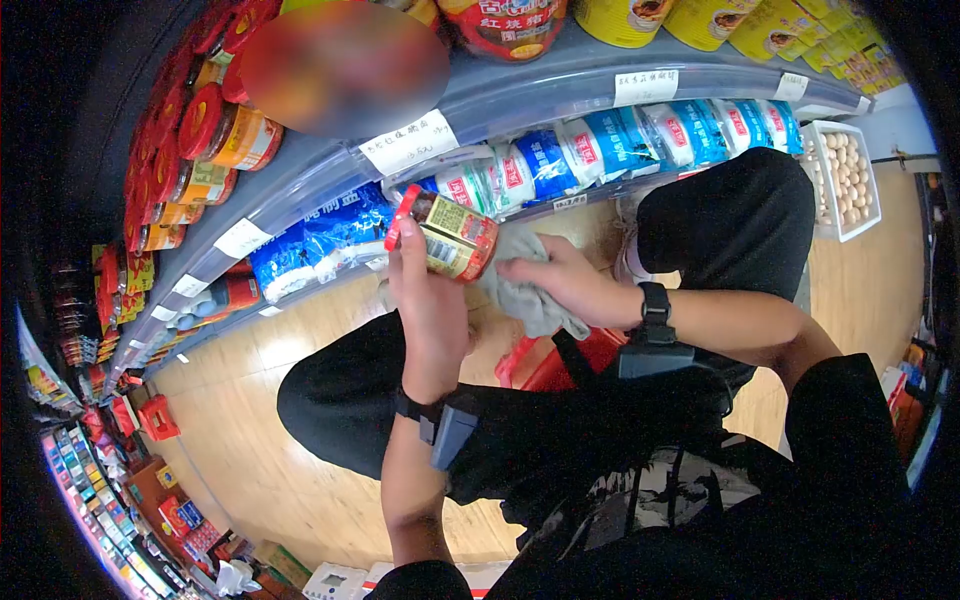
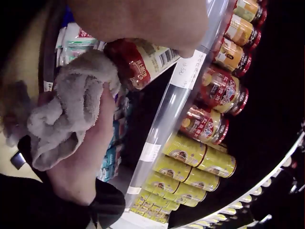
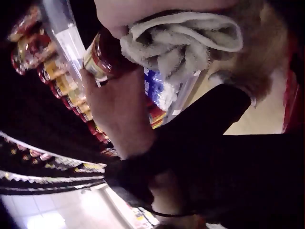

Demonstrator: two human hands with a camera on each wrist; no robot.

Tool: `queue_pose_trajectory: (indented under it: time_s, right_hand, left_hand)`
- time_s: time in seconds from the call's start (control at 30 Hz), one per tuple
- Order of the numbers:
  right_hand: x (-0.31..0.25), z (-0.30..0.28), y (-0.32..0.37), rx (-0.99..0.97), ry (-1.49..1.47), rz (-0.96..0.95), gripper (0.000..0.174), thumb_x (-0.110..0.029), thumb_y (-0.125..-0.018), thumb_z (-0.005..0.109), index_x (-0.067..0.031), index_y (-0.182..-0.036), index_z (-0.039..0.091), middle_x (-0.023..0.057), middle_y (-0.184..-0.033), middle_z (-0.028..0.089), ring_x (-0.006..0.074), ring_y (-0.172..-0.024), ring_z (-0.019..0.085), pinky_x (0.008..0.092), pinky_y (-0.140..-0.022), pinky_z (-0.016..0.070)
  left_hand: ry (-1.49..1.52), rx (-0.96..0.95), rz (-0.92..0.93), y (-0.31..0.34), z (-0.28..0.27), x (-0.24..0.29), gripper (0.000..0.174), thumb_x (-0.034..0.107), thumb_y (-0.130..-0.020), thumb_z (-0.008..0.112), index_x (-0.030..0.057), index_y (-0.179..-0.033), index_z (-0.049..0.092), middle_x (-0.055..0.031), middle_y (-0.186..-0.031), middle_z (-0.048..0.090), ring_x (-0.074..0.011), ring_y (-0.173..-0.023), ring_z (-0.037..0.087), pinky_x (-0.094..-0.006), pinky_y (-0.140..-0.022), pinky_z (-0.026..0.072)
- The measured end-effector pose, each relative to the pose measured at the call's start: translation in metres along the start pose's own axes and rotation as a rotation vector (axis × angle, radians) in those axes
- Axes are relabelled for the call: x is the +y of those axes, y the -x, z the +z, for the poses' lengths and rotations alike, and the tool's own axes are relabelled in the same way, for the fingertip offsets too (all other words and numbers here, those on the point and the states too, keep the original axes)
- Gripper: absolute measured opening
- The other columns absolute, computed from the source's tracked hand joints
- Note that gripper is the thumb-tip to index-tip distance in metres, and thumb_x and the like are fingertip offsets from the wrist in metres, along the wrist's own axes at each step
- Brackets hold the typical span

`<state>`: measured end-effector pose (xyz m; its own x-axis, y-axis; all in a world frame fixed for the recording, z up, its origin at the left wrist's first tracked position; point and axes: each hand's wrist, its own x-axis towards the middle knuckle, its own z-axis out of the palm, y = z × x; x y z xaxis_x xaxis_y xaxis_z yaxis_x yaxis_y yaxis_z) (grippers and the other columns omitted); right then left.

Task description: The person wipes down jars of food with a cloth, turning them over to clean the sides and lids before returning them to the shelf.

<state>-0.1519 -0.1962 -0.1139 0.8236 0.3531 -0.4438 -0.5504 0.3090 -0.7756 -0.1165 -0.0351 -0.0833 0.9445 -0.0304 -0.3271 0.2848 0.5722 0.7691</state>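
Note:
A jar with a red lid and yellow label (image 1: 455,235) is held tilted in my left hand (image 1: 432,325), thumb near the lid. My right hand (image 1: 585,285) grips a bunched grey cloth (image 1: 530,285), which lies against or very near the jar's base. The left wrist view shows the jar (image 2: 143,62) beside the cloth (image 2: 78,105), with the right hand (image 2: 83,162) behind it. In the right wrist view the left hand (image 3: 119,105) is round the jar (image 3: 101,59), and the cloth (image 3: 176,40) hangs from the right hand (image 3: 162,12).
A curved shelf edge with price labels (image 1: 410,142) runs past the hands. Above it stand red-lidded jars (image 1: 230,130) and yellow cans (image 1: 625,18); below lie blue and white bags (image 1: 320,235). A white basket (image 1: 845,180) and a red object (image 1: 570,362) are on the floor.

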Motion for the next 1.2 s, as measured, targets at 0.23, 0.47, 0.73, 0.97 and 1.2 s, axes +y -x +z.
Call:
queue_pose_trajectory:
  time_s: [0.23,0.47,0.73,0.97,1.2]
  right_hand:
    - [-0.01,0.013,0.017,-0.002,0.225,-0.221,0.029,-0.016,-0.092,0.065,0.0029,-0.114,0.063,0.0052,-0.1,0.069,0.0092,-0.09,0.061,0.0298,-0.079,0.0518]
    - [-0.013,0.01,0.004,0.176,0.158,-0.443,0.032,-0.015,-0.094,0.063,0.003,-0.119,0.059,0.0067,-0.101,0.068,0.0098,-0.09,0.061,0.0288,-0.079,0.0515]
    - [-0.017,-0.014,-0.017,0.33,0.329,-0.494,0.026,-0.015,-0.093,0.063,0.0013,-0.114,0.06,0.0104,-0.102,0.068,0.0113,-0.092,0.061,0.0294,-0.079,0.0501]
    - [-0.05,-0.026,-0.022,0.384,0.779,-0.869,0.026,-0.01,-0.085,0.067,-0.0044,-0.11,0.065,0.0131,-0.101,0.063,0.0251,-0.091,0.066,0.0328,-0.076,0.0523]
    - [-0.059,-0.006,0.009,-0.067,1.209,-1.174,0.034,-0.009,-0.069,0.071,-0.0167,-0.102,0.071,0.0088,-0.107,0.062,0.0286,-0.092,0.066,0.0389,-0.077,0.0569]
  left_hand:
    - [-0.011,0.057,0.055,0.002,-0.008,-0.004,0.047,0.042,-0.103,0.048,0.0063,-0.134,0.048,-0.0084,-0.122,0.061,-0.0219,-0.11,0.062,-0.0414,-0.097,0.048]
    - [-0.06,0.028,-0.02,0.004,-0.006,-0.01,0.047,0.04,-0.103,0.049,0.0047,-0.133,0.047,-0.0093,-0.122,0.06,-0.0208,-0.111,0.06,-0.0394,-0.095,0.0492]
    - [-0.058,-0.042,0.002,0.009,-0.004,-0.01,0.042,0.027,-0.101,0.057,0.0022,-0.133,0.047,-0.0107,-0.127,0.058,-0.019,-0.113,0.058,-0.0376,-0.099,0.0469]
    - [-0.919,-0.056,0.297,0.025,0.015,-0.012,0.067,0.01,-0.071,0.086,-0.0034,-0.128,0.053,-0.0141,-0.123,0.062,-0.0212,-0.108,0.062,-0.0345,-0.095,0.0489]
    - [-1.132,-0.098,0.676,0.018,-0.003,-0.013,0.068,0.004,-0.064,0.084,0.0016,-0.126,0.056,-0.0165,-0.12,0.061,-0.035,-0.11,0.059,-0.0413,-0.096,0.0468]
